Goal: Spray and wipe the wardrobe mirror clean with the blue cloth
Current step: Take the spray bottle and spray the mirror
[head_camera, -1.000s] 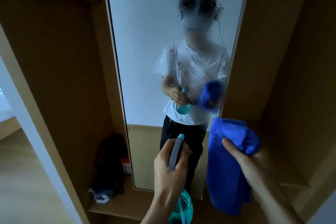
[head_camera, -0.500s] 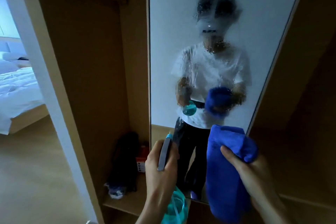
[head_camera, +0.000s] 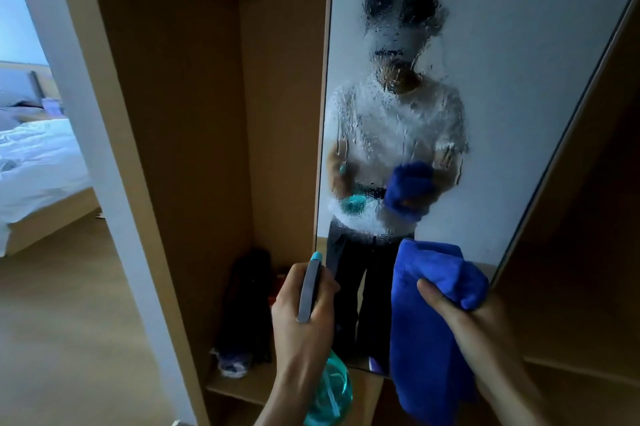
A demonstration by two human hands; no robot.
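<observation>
The tall wardrobe mirror (head_camera: 519, 79) fills the upper right, its middle covered in spray droplets and runs that blur the reflected person. My left hand (head_camera: 301, 325) grips a teal spray bottle (head_camera: 329, 398) with a grey trigger head, nozzle aimed at the mirror's lower left edge. My right hand (head_camera: 485, 332) holds a bunched blue cloth (head_camera: 429, 321) just in front of the mirror's lower part; the cloth hangs down below my fingers. Both hands are a short way off the glass.
Wooden wardrobe panels flank the mirror. A dark bag (head_camera: 247, 308) and a small red box sit on the wardrobe's bottom shelf (head_camera: 242, 387) at the left. Through the opening at far left are a white bed (head_camera: 34, 166) and wood floor.
The view has swung left and closer to the mirror, bringing the bed into sight. More droplets cover the mirror's lower middle. Both hands keep their grips and stay low.
</observation>
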